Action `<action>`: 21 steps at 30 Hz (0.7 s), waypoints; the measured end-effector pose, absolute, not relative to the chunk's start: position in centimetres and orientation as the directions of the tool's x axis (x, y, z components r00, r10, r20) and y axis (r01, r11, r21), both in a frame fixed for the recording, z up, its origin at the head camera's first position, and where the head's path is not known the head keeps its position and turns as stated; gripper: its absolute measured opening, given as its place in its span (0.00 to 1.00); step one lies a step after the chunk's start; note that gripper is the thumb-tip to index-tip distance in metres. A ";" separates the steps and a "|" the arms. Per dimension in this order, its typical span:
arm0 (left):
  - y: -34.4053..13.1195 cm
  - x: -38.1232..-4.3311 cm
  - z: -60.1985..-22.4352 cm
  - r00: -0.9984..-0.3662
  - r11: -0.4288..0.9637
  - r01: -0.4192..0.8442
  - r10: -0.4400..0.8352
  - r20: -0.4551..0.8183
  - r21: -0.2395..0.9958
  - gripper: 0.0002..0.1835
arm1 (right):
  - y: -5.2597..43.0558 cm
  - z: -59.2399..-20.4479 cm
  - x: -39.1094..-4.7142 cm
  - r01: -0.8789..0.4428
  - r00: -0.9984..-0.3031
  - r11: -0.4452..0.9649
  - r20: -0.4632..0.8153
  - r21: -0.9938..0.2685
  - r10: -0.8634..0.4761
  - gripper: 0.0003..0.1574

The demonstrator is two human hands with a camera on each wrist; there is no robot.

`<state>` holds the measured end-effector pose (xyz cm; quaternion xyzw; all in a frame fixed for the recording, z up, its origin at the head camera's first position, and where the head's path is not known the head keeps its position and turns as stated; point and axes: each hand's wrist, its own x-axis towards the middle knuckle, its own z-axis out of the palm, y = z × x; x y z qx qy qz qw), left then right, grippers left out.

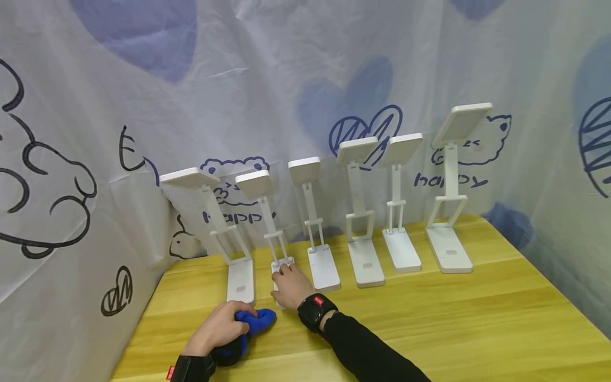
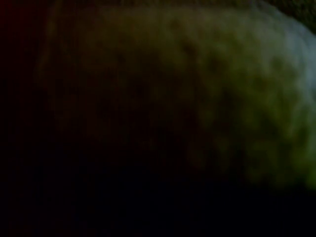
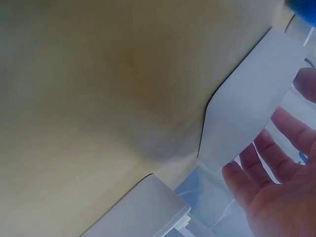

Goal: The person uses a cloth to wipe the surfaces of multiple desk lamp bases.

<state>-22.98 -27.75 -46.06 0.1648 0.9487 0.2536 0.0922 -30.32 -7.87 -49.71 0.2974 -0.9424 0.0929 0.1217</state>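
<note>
In the head view, my left hand (image 1: 219, 326) grips a bunched blue cloth (image 1: 262, 320) low over the table's near left part. Dark material with blue on it shows below that palm. My right hand (image 1: 292, 286) rests across the base of the second white desk lamp (image 1: 255, 184) from the left. The right wrist view shows its fingers (image 3: 276, 153) spread, only slightly bent, along the upper side of that white base (image 3: 252, 94), which lies on the table. The left wrist view is dark and blurred.
Several white desk lamps stand in a row along the back of the yellow wood table (image 1: 429, 318). The leftmost lamp (image 1: 240, 281) is just beyond the left hand; a third lamp (image 1: 324, 268) is close right of the right hand. A printed curtain (image 1: 267, 106) hangs behind.
</note>
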 end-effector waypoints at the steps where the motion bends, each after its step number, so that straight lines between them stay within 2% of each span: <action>1: -27.7 -22.9 -46.1 -0.929 0.817 0.266 0.359 -0.090 0.512 0.16 | -7.8 -49.8 -30.1 -0.590 -0.791 0.799 0.285 -0.118 -0.542 0.22; 9: -27.4 -22.8 -46.1 -0.929 0.820 0.273 0.360 -0.083 0.502 0.16 | -7.0 -50.6 -30.3 -0.619 -0.779 0.766 0.259 -0.174 -0.570 0.25; 21: -27.5 -22.8 -46.0 -0.931 0.823 0.270 0.356 -0.083 0.500 0.15 | -5.5 -49.2 -28.4 -0.677 -0.732 0.717 0.250 -0.163 -0.634 0.25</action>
